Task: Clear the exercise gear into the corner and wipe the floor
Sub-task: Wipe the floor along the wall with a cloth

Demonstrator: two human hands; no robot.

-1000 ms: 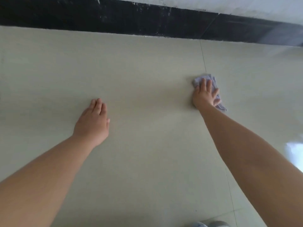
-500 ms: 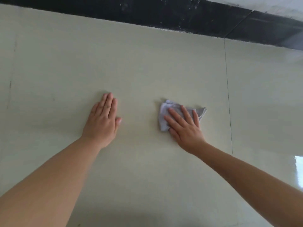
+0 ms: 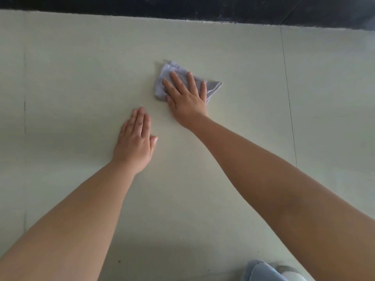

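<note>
A small crumpled grey cloth lies on the pale cream tiled floor, in the upper middle of the view. My right hand presses flat on top of the cloth with fingers spread, covering most of it. My left hand rests palm down on the bare floor, just below and to the left of the cloth, fingers together and holding nothing. No exercise gear is in view.
A black skirting strip runs along the far edge of the floor at the top. Thin grout lines cross the tiles at right and far left. A knee in light blue fabric shows at the bottom right.
My right hand has swept the cloth from the right toward the middle, close to my left hand, then slightly away from me. My left hand stays planted on the floor.
</note>
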